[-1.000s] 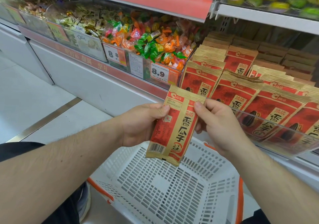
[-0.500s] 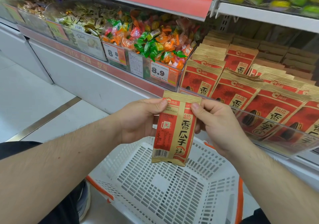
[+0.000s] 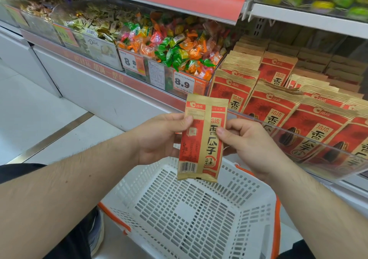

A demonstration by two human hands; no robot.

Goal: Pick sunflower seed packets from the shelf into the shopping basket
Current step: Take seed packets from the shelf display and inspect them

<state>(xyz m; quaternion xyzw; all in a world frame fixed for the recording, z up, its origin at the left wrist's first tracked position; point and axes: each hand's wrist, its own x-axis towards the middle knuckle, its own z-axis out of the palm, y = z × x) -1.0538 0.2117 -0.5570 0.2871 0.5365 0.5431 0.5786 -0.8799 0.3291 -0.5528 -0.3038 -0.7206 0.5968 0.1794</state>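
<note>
Shelf [image 3: 298, 17] runs across the top and right, its sloped lower tier packed with rows of red-and-gold seed packets [image 3: 268, 107] behind a clear lip; left of them, bins of wrapped candy [image 3: 175, 47] with price tags. Shopping basket [image 3: 191, 215], white with orange trim, sits low and centre, directly under the hands; nothing visible in it. Both forearms reach in from the bottom corners. Left hand [image 3: 159, 139] pinches the left edge of a single packet [image 3: 202, 137], thumb on the face; right hand [image 3: 249, 139] pinches the right edge the same way. The packet hangs between them, above the basket's far rim and just in front of the shelf lip. Change over the last second: the packet was tilted with its top leaning right and now stands close to upright, barcode end down, and the hands sit slightly higher in view. Reading: the packet is off the shelf, squared up, not yet released. Judged next step is lowering or dropping it into the basket; then back to the shelf for more.
</note>
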